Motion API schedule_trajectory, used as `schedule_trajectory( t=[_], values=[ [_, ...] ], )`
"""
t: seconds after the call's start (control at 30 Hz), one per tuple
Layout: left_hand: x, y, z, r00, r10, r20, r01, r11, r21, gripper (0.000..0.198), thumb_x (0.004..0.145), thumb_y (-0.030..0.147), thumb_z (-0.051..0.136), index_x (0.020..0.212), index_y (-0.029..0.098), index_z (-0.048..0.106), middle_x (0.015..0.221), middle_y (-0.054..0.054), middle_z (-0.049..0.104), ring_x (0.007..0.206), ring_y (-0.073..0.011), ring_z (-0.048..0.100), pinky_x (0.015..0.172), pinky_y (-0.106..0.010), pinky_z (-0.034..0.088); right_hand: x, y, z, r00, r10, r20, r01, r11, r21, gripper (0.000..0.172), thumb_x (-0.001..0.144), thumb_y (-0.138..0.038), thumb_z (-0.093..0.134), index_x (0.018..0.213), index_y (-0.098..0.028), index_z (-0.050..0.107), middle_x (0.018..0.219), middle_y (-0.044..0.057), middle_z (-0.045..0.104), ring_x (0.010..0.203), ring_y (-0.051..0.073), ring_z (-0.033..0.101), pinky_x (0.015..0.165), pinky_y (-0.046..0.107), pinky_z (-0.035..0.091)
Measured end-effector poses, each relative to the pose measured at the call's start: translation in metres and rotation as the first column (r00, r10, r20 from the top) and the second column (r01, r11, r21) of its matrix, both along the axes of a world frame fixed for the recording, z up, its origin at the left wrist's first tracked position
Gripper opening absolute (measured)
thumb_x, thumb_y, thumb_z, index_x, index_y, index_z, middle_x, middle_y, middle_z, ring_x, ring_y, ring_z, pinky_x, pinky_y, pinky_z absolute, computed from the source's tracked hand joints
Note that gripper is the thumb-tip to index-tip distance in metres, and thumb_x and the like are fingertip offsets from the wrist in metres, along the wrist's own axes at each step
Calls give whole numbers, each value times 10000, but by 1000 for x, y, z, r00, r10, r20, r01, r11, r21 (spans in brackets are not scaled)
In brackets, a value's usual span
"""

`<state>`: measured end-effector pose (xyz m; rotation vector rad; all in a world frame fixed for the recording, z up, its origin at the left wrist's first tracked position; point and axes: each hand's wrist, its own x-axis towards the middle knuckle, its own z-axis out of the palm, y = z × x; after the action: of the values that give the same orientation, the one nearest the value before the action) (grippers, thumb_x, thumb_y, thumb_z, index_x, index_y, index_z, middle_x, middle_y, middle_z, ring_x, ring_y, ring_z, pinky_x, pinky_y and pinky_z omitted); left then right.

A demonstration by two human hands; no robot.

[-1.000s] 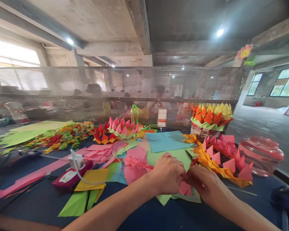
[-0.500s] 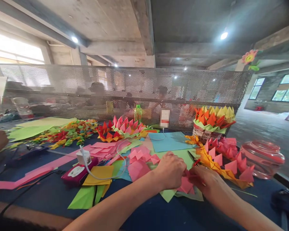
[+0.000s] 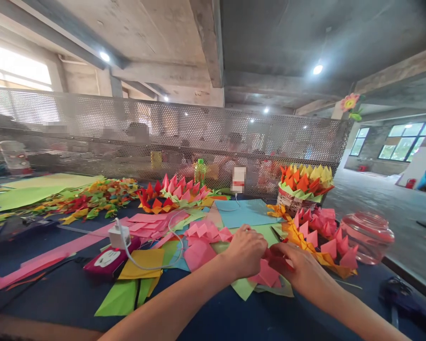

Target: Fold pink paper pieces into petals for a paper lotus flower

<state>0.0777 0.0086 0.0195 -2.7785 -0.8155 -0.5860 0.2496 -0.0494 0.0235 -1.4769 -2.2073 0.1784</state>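
Note:
My left hand is closed in a pinch at the near edge of a piece of pink paper, which is mostly hidden by the fingers. The fingers of my right hand curl round the other side of the same paper. Just beyond the right hand shows the dark, pointed blade of what look like scissors; whether that hand touches them, I cannot tell. Beneath both hands lie folded pink papers on pale green sheets.
Right of my hands stand a ring of pink and orange folded points, a clear pink jar and a papered basket. Left are a purple power strip, a white charger with a cable, and loose scraps. Behind rises a mesh partition.
The view has swung a little, so most things sit further left. My right hand has turned slightly, and less of the scissors shows beside it. Both hands stay on the pink paper.

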Motion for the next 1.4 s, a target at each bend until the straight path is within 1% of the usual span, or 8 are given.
schedule_trajectory(
  t=[0.27,0.4,0.57,0.7,0.8,0.97,1.17,1.4],
  values=[
    [-1,0,2,1000,23,-2,-23,1000,-19,67,679,147,512,722,160,563,756,-54,632,741,-194,578,783,-356,374,-2,7,12,995,56,-82,-52,998,41,293,923,-305,303,854,-198,567,792,42,615,755,179,566,677,292,416],
    [-1,1,4,999,40,-10,-40,998,-48,48,698,159,520,717,157,564,761,-58,634,752,-197,584,777,-357,378,-4,11,7,998,16,-65,-15,1000,10,218,864,-367,437,818,-207,578,759,24,617,709,173,565,629,270,416],
    [-1,-1,4,998,60,-25,-62,996,-70,55,740,194,524,739,160,567,790,-56,639,787,-201,590,795,-363,380,-6,14,1,998,31,-52,-30,999,23,130,814,-284,480,768,-198,566,739,15,613,699,166,572,611,257,410],
    [-4,1,12,992,40,116,-28,994,-107,186,766,275,542,923,184,582,925,-50,653,899,-205,584,826,-352,387,-4,20,4,1000,1,-30,1,999,47,140,803,-282,463,726,-193,540,676,8,601,640,159,559,575,254,398],
    [-16,9,26,962,39,269,-4,992,-130,317,784,285,536,1092,213,550,1084,-47,623,1014,-205,549,881,-350,377,0,25,5,998,-37,-55,40,998,38,161,797,-314,458,733,-196,547,667,4,616,609,150,559,550,244,398],
    [-67,32,44,928,161,335,-44,943,-331,326,763,323,560,1071,216,578,1094,-31,621,984,-189,568,868,-301,403,10,34,6,994,-60,-88,62,998,13,178,782,-341,478,712,-197,556,661,-3,630,625,156,591,574,251,425],
    [-128,50,20,960,253,118,-167,858,-487,638,610,431,680,1179,197,512,1228,-86,538,1095,-251,503,893,-316,386,18,48,10,990,12,-138,-11,1000,8,161,799,-313,476,791,-196,586,784,27,674,764,195,629,682,295,458],
    [-130,53,6,889,432,153,-330,835,-440,347,669,280,592,1006,198,604,981,-45,646,889,-204,581,728,-263,417,16,81,12,988,23,-152,-22,1000,6,180,785,-328,508,810,-174,597,817,42,672,779,195,628,717,300,459]
  ],
)
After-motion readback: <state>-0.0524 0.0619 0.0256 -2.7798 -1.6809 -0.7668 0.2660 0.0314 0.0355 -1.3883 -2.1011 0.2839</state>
